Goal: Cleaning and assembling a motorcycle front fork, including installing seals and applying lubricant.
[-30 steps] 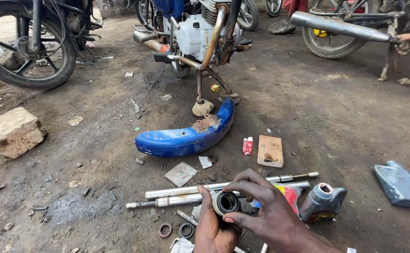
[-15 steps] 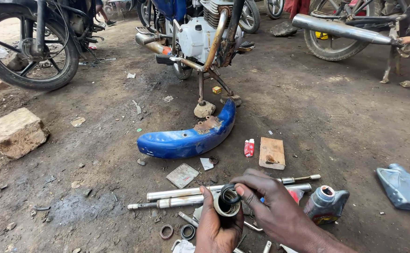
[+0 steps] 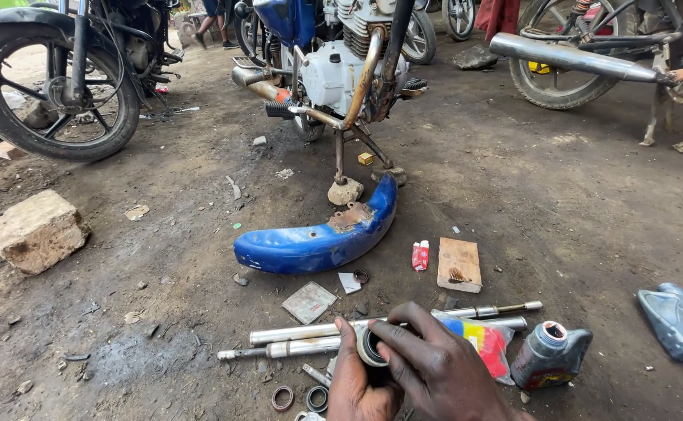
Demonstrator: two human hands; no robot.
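Note:
My left hand (image 3: 357, 382) grips a round metal cylinder with a dark seal ring at its open end (image 3: 370, 347), held low at the bottom centre. My right hand (image 3: 435, 362) lies over it, fingers pressing on the ring's rim. Just beyond the hands, long chrome fork tubes (image 3: 302, 334) lie on the dirt. Loose rings (image 3: 283, 398) rest on the ground to the left of my left hand.
A blue motorcycle fender (image 3: 318, 242) lies ahead. An open grey oil bottle (image 3: 550, 355), a coloured packet (image 3: 482, 343), a wooden block (image 3: 458, 263), a grey container (image 3: 678, 321) sit right. A stone block (image 3: 36, 230) is left. Motorcycles (image 3: 341, 62) stand behind.
The view has shifted slightly, and my hands with the cylinder sit lower in the frame. My right fingers have moved over the ring, covering more of it.

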